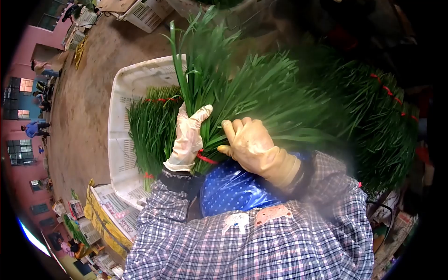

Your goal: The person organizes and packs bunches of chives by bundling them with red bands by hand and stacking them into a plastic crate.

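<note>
My left hand, in a pale rubber glove, is wrapped round a bunch of garlic chives whose long green leaves point away from me. A red tie shows just below that hand. My right hand, in a yellower glove, has its fingers curled down on the fanned-out leaves beside the bunch; part of its grip is hidden under the palm. Beneath both hands lies a shiny blue dotted apron over my lap.
At my left stands a white plastic crate with tied chives inside. More chives with red ties are piled at the right. A yellow sack lies near the crate. Several people, one in blue, are across the concrete floor.
</note>
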Demonstrator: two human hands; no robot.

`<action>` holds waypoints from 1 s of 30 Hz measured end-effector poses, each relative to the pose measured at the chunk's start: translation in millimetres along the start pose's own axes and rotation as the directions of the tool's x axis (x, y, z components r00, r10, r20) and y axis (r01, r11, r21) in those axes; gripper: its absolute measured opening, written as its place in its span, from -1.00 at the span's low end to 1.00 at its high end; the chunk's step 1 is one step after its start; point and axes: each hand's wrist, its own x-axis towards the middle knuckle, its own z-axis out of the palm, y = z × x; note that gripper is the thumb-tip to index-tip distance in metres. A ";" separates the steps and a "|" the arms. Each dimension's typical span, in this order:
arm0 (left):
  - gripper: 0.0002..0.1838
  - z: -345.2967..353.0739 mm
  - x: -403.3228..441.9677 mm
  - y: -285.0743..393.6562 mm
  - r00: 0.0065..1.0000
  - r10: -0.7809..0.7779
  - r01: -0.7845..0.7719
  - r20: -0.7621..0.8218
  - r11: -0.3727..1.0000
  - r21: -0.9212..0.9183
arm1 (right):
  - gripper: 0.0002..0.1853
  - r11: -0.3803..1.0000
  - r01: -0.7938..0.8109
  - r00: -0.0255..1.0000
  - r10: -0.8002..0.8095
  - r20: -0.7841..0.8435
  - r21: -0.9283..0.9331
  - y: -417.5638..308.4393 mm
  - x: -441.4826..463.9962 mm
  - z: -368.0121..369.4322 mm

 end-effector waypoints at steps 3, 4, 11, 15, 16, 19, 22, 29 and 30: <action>-0.53 10.4 -4.4 5.6 1.000 0.018 -0.018 0.007 0.998 0.065 | -0.49 1.000 0.005 1.000 -0.005 0.005 0.012 3.9 -0.6 4.8; -0.51 11.9 -5.3 6.7 1.000 0.013 -0.014 0.016 0.997 0.076 | -0.50 0.999 0.011 1.000 -0.011 -0.003 0.032 4.4 -1.8 3.3; -0.51 25.4 -18.8 18.8 0.998 0.016 -0.015 -0.062 1.000 0.007 | -0.68 0.930 -0.055 0.974 0.130 -0.185 0.362 21.9 -15.2 3.3; -0.49 10.6 -10.2 2.8 0.993 0.076 -0.073 -0.094 0.997 0.035 | -0.62 0.680 -0.277 0.879 0.464 -0.106 0.679 31.4 -10.7 1.8; -0.49 14.0 -12.7 5.0 0.992 0.081 -0.078 -0.097 0.996 0.042 | -0.55 0.577 -0.351 0.855 0.518 0.001 0.738 33.7 -8.5 -1.9; -0.60 24.9 -25.2 10.6 0.983 0.146 -0.142 -0.114 0.989 0.047 | -0.47 0.694 -0.417 0.873 0.486 0.045 0.587 33.5 0.4 -10.9; -0.66 36.1 -34.4 20.3 0.972 0.207 -0.204 -0.106 0.978 0.046 | -0.48 0.784 -0.361 0.915 0.403 0.027 0.505 38.6 6.4 -10.8; -0.53 36.6 -18.4 12.5 0.963 0.243 -0.244 -0.112 0.970 0.012 | -0.76 0.832 -0.144 0.909 0.325 -0.261 0.535 34.1 3.8 0.6; -0.53 36.4 -16.8 10.4 0.965 0.237 -0.238 -0.114 0.971 0.005 | -0.77 0.853 -0.062 0.894 0.278 -0.351 0.519 34.4 -0.4 6.0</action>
